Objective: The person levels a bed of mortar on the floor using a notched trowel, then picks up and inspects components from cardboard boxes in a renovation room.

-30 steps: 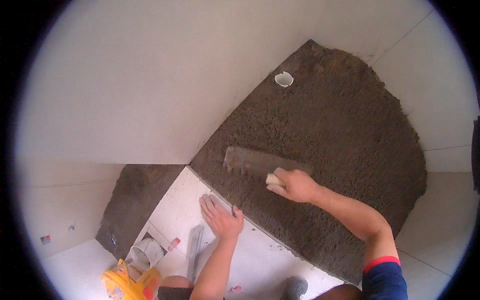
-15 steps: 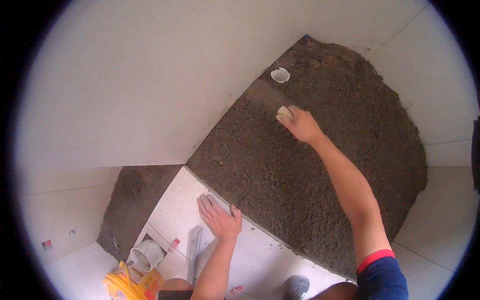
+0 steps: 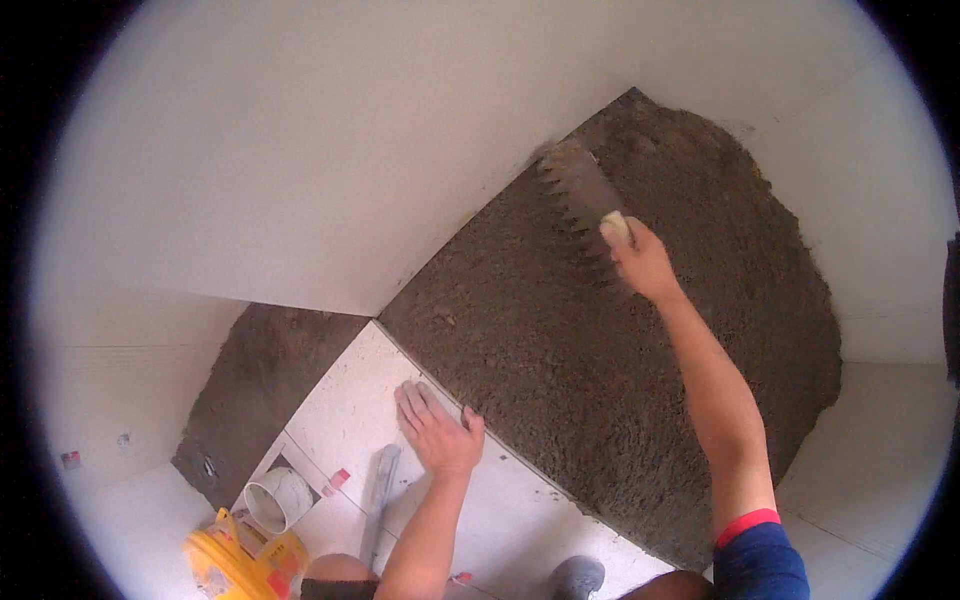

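One trowel at the wall edge, one palm on the tiles

I count one notched trowel [image 3: 588, 185], two patches of dark mortar, the large bed [image 3: 560, 330] and a smaller patch [image 3: 270, 375] to its left, one grey bar [image 3: 378, 510], one white tub [image 3: 280, 498], one yellow container [image 3: 235, 555] and two small red pieces [image 3: 337, 481] on the pale tiles [image 3: 350, 385].

My right hand [image 3: 645, 258] is closed round the trowel's pale handle. The blade lies over the large bed, near its top corner, its far end at the edge along the wall and its teeth toward the left. My left hand [image 3: 440, 435] grasps nothing: palm down, thumb spread, it rests on the tiles just beside the bed's lower-left edge.

Half a second ago the blade was a blur below a white pipe mouth; now its teeth show and it covers most of that spot. My left hand is where it was.
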The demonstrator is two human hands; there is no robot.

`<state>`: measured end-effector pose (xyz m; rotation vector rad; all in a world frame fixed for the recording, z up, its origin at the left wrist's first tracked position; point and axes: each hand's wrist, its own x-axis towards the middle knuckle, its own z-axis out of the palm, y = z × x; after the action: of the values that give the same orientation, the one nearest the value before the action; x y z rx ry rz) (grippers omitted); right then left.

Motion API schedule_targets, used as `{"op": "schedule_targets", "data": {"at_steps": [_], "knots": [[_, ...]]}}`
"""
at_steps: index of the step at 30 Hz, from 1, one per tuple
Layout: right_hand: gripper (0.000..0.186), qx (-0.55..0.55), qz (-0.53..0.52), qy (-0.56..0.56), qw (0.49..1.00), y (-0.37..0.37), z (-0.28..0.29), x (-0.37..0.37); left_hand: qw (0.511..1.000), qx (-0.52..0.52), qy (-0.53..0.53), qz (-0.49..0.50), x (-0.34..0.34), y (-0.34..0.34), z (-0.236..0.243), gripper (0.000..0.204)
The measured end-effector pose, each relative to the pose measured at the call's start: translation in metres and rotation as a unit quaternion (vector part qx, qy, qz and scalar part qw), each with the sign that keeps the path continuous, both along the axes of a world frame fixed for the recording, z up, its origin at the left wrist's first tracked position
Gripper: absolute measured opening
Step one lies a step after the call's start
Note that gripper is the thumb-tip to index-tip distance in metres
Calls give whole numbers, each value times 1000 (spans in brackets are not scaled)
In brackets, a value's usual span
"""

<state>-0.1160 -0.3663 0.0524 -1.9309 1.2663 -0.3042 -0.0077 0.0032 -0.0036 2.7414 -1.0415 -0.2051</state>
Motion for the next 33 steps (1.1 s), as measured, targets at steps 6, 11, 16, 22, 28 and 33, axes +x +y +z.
{"op": "schedule_targets", "data": {"at_steps": [6, 11, 16, 22, 28, 33], "knots": [[53, -105, 87, 70, 988, -16, -8, -16, 999, 47, 11, 13, 0, -3, 4, 85], [52, -89, 80, 79, 990, -33, -13, 3, 1000, 15, -4, 4, 0, -4, 2, 84], [54, -54, 56, 33, 996, -34, -12, 2, 1000, 18, -2, 3, 4, 4, 1, 84], [67, -130, -18, 110, 985, -63, -10, -30, 1000, 0, -14, -14, 1, 1, -2, 84], [68, -55, 23, 161, 985, -72, -7, 15, 1000, -8, -3, -7, 2, 0, 0, 84], [69, -99, 61, 124, 985, -75, -22, 18, 1000, -19, -6, -9, -1, -7, 2, 85]]}}
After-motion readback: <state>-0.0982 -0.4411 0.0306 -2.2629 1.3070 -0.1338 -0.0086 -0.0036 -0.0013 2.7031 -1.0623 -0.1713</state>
